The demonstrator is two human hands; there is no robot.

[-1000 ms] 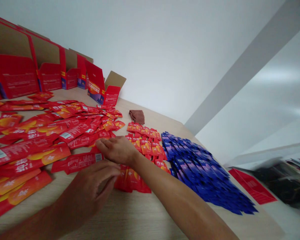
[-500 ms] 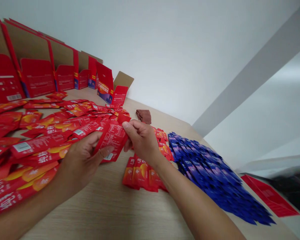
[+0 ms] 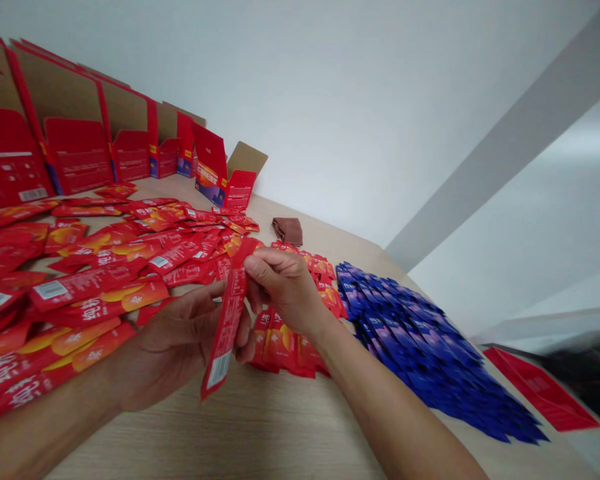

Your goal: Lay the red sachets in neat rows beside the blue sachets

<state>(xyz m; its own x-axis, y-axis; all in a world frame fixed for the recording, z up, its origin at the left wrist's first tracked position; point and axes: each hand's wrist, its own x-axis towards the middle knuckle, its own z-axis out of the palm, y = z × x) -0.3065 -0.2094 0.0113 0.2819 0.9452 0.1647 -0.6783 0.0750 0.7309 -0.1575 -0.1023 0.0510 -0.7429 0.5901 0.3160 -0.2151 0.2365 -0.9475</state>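
Right hand (image 3: pixel 285 287) pinching top end of long red sachet (image 3: pixel 229 320), left hand (image 3: pixel 180 340) gripping its middle, so sachet hanging upright between both, lifted off table (image 3: pixel 260 433). Only this one being handled. Loose red sachets (image 3: pixel 95 267) lying scattered left of left hand. Small red packets (image 3: pixel 285 347) sitting fanned under right wrist, blue sachets (image 3: pixel 420 347) lying heaped right of it. Open red boxes (image 3: pixel 75 153) standing beyond left hand, insides hidden. Bulk of work looking undone
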